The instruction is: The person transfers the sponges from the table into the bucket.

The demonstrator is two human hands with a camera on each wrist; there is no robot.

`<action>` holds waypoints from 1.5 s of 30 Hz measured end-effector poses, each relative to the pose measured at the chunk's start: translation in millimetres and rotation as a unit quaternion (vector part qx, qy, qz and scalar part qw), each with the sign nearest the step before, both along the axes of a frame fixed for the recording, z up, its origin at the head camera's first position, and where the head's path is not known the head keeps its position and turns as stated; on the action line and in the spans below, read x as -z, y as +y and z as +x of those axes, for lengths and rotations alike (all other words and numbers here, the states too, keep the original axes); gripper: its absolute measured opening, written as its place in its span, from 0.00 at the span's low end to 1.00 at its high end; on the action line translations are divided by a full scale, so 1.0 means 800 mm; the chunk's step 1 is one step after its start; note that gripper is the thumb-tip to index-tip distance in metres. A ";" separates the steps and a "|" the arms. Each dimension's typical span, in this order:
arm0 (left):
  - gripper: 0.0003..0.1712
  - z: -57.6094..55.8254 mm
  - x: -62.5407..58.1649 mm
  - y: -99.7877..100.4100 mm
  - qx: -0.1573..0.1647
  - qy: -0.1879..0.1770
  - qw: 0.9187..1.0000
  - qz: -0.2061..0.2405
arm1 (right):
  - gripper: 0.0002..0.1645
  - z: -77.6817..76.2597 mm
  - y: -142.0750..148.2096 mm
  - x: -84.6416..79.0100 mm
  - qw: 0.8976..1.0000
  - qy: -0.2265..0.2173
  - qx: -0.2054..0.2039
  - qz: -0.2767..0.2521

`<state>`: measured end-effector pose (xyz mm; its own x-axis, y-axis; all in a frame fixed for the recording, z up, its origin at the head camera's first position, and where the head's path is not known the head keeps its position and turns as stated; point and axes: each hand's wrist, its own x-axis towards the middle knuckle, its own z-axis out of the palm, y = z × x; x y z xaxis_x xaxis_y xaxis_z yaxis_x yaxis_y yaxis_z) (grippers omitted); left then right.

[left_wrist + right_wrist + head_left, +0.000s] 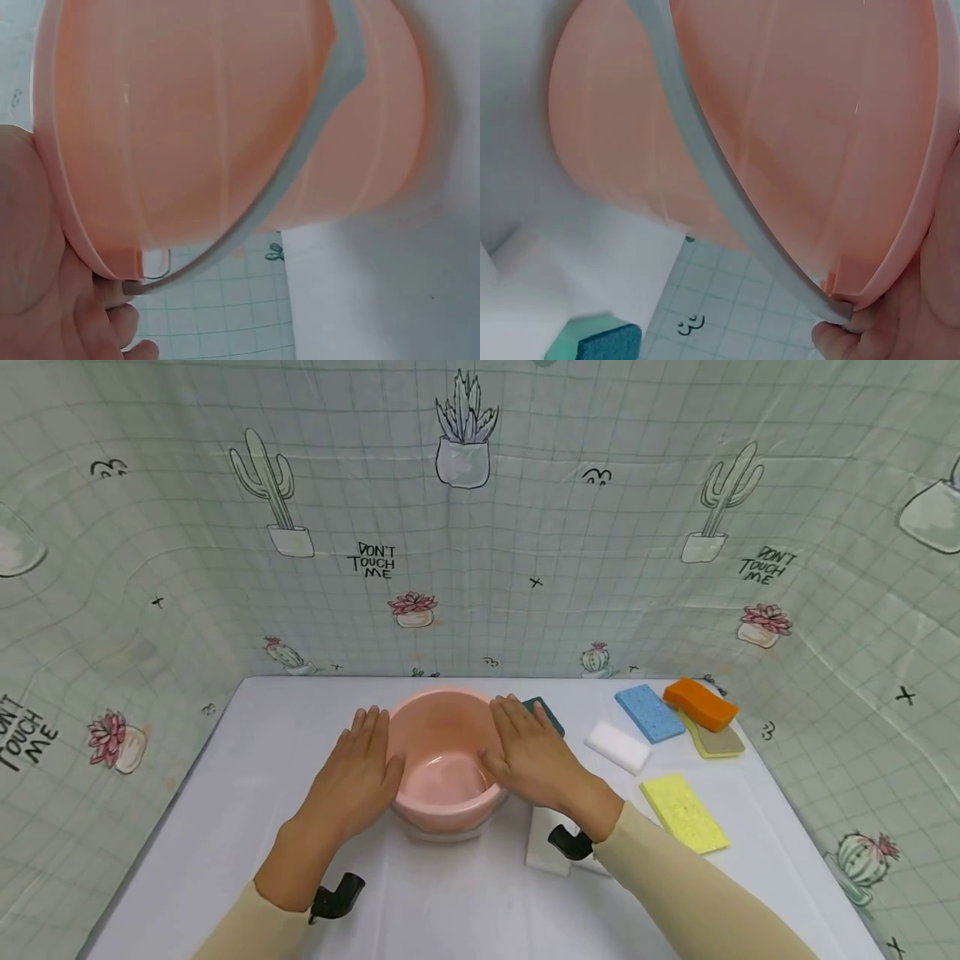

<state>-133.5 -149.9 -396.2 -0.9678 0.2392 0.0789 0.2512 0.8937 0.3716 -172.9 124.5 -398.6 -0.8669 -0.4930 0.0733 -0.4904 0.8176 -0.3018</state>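
Note:
A pink plastic bucket (444, 817) stands upright on the white table, its inside visible from above. My left hand (356, 777) lies with straight fingers along the left of its rim, and my right hand (534, 760) does the same on the right. In the left wrist view, the palm meets the rim and the fingertips reach the end of the grey handle (281, 172). The right wrist view shows that handle (709, 165) hanging down across the bucket wall (810, 112), with fingers at its pivot. Neither hand curls round the bucket.
To the right lie a blue sponge (649, 713), an orange sponge (701, 703) overlapping a yellow-and-grey one (714, 743), a white sponge (618, 747) and a yellow one (685, 812). A dark green pad (553, 718) and a white block (547, 843) lie beside the right hand. Patterned cloth (480, 543) surrounds the table.

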 end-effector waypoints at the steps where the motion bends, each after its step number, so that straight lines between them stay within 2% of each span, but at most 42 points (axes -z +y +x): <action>1: 0.40 0.004 0.000 0.000 -0.001 0.000 1.000 0.000 | 0.44 0.003 0.000 -0.001 1.000 -0.003 0.000 0.001; 9: 0.40 0.034 -0.007 0.000 -0.001 0.013 1.000 -0.008 | 0.45 0.025 0.002 -0.002 1.000 0.008 -0.016 0.003; 14: 0.41 0.042 -0.008 -0.003 -0.003 0.011 1.000 -0.017 | 0.45 0.028 0.002 -0.001 1.000 0.009 -0.025 0.007; 18: 0.40 0.036 -0.006 -0.007 0.003 0.012 1.000 -0.022 | 0.45 0.026 0.002 0.000 1.000 0.011 -0.025 0.011; 25: 0.39 0.015 0.003 -0.014 0.016 0.017 1.000 -0.015 | 0.42 0.018 0.001 0.005 0.999 0.032 -0.016 -0.004; 30: 0.38 0.004 0.003 -0.014 0.023 0.023 0.999 -0.014 | 0.41 0.010 0.001 0.006 0.999 0.037 -0.005 -0.007; 34: 0.39 -0.001 0.000 -0.011 0.017 0.020 0.999 -0.034 | 0.42 0.008 0.003 0.008 0.999 0.040 0.002 -0.005; 39: 0.40 -0.001 -0.003 -0.010 0.002 0.015 0.998 -0.060 | 0.42 0.012 0.008 0.012 0.995 0.103 0.015 0.008; 45: 0.39 0.001 -0.005 -0.012 0.002 0.014 0.998 -0.058 | 0.42 0.020 0.038 0.019 0.984 0.172 0.046 0.008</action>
<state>-132.9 -159.1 -392.2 -0.9643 0.2530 0.0781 0.2647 0.9290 0.2586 -156.8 155.3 -414.0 -0.8325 -0.4180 0.3637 -0.4859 0.8662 -0.1167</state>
